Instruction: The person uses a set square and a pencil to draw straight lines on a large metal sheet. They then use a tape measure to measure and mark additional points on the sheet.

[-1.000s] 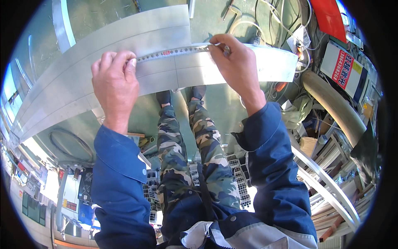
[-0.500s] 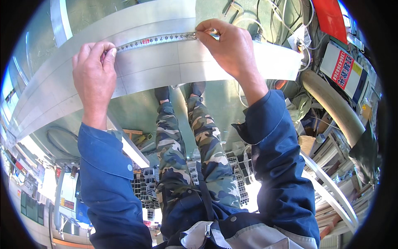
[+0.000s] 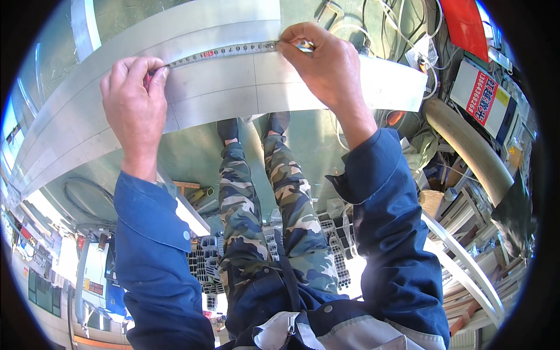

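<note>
A tape measure's blade [image 3: 221, 53] stretches between my hands across a long silvery metal sheet [image 3: 216, 87] scored with thin lines. My left hand [image 3: 135, 96] is closed on the tape at its left end; a bit of red shows between the fingers, the rest of what lies there being hidden. Thumb and index finger of my right hand [image 3: 326, 67] pinch the tape's other end. Something small and orange-tinged sticks out within that grip, too little of it visible to name. The blade lies along a scored line on the sheet, twisted a little near my left hand.
Cables [image 3: 402, 29] and a clamp-like metal tool [image 3: 329, 13] lie on the green floor beyond the sheet. At the right are a thick tan tube [image 3: 466, 146], a white box [image 3: 481, 96] with a red label and a red panel [image 3: 464, 26]. Dark hollow profiles [image 3: 207, 262] are stacked behind my legs.
My left hand has shifted slightly right, and the tape's blade has turned more edge-on near it. The metal sheet has slid a little to the right. My right hand keeps its pinch.
</note>
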